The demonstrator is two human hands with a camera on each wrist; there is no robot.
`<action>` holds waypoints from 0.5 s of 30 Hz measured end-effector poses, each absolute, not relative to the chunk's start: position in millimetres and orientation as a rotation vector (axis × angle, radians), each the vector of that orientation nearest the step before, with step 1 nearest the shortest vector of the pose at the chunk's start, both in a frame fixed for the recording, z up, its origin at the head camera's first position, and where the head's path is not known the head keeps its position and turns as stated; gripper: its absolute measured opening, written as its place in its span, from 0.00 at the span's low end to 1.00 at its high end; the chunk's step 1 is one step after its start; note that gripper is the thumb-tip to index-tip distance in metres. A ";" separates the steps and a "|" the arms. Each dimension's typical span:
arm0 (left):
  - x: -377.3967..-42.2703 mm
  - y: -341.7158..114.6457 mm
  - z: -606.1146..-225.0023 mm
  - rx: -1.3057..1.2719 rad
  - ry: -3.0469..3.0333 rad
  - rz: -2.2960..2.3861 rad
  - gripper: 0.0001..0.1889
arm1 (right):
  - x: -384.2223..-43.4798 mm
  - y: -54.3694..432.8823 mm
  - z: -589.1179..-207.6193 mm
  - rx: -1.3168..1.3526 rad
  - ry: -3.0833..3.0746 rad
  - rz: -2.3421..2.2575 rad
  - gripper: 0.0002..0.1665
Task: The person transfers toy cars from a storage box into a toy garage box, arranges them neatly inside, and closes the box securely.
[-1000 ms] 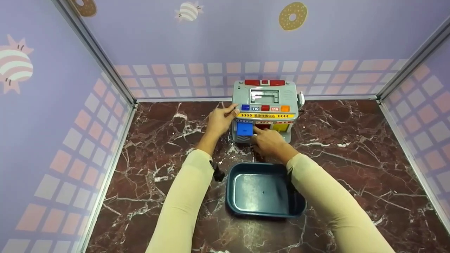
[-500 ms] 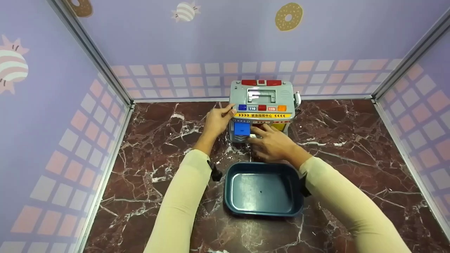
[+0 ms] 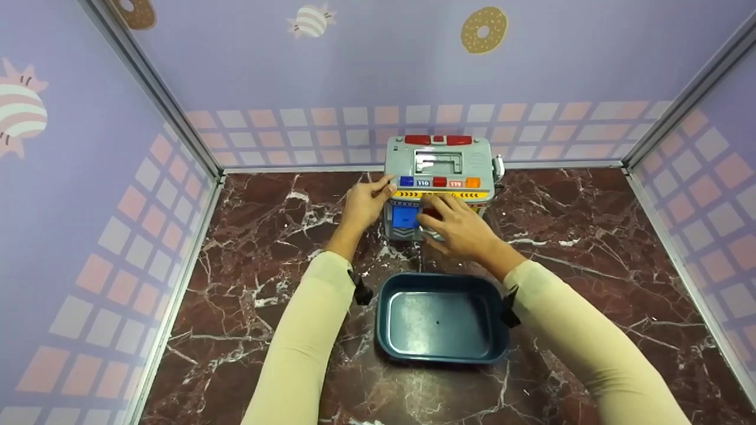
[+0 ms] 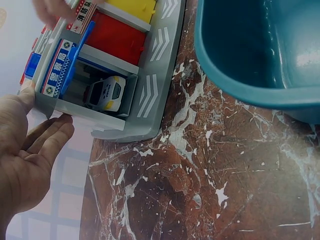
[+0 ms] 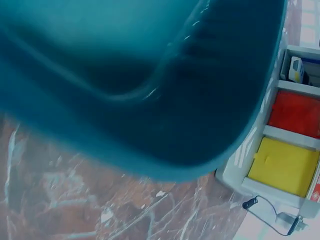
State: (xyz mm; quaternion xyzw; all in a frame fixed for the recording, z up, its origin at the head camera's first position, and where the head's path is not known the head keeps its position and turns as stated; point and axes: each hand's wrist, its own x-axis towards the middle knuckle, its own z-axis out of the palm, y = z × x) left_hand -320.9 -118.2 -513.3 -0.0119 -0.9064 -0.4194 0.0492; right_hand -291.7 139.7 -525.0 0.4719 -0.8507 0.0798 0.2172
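A grey toy emergency station (image 3: pixel 407 160) with red, blue and orange lights stands by the back wall. My left hand (image 3: pixel 363 206) grips its left front corner, thumb on the roof edge and fingers against the side wall. In the left wrist view the blue door (image 4: pixel 76 61) is swung up and out, and a white toy police car (image 4: pixel 109 94) sits inside that bay. My right hand (image 3: pixel 462 229), fingers spread and slightly bent, is at the station's front by the roof edge. It looks blurred in the left wrist view, and I see nothing held in it.
A dark teal plastic tub (image 3: pixel 443 358) lies between my forearms, in front of the station. The red door (image 4: pixel 117 37) and yellow door (image 5: pixel 282 167) are down. A white piece (image 3: pixel 499 167) with a black cord is on the station's right side. Patterned walls enclose the marbled surface.
My right hand has drawn back from low beside the blue door and risen to the station's front roof edge. My left hand keeps its grip on the corner.
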 end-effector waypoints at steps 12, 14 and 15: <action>-319.7 -120.1 -513.4 -0.070 -2.747 -1.283 0.21 | -296.9 107.2 -523.9 0.992 -2.589 0.166 0.35; -320.4 -120.2 -513.9 -0.075 -2.740 -1.288 0.21 | -298.8 103.3 -524.7 0.974 -2.602 0.148 0.37; -320.6 -120.3 -514.2 -0.077 -2.738 -1.289 0.21 | -299.6 101.6 -525.0 0.966 -2.611 0.137 0.39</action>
